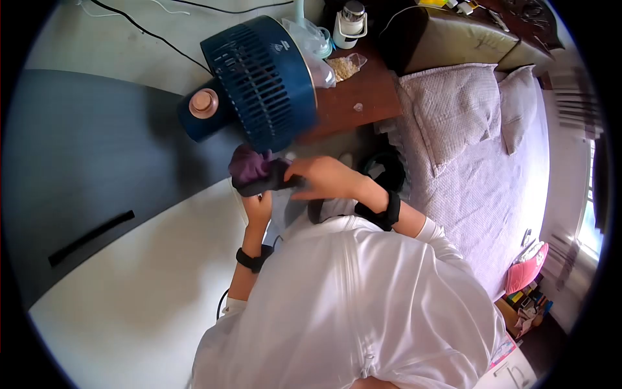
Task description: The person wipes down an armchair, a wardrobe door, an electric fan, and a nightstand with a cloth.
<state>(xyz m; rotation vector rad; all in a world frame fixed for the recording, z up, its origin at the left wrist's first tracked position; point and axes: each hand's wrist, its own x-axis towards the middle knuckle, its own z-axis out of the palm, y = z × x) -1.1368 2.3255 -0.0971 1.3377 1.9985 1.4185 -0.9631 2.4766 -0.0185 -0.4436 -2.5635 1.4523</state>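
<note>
A bunched cloth [250, 167], purple with a dark grey part, is up in front of my body. My left hand [258, 206] grips it from below, with most of the fingers hidden behind it. From the right, my right hand [329, 178] reaches over with curled fingers on the cloth's dark end, slightly smeared by motion. Just above the cloth is a dark blue fan [265, 78] with a slotted housing and a copper-coloured knob [203, 104]. The fan's lower edge overlaps the cloth's top in this view. Black bands circle both wrists.
A dark grey panel [97, 129] with a black handle [92, 238] lies to the left. Behind the fan, a brown wooden top [363, 97] bears a white flask [350, 26] and a bag of pale pieces [346, 67]. A bed [473, 201] extends along the right, beside a dark bin [385, 172].
</note>
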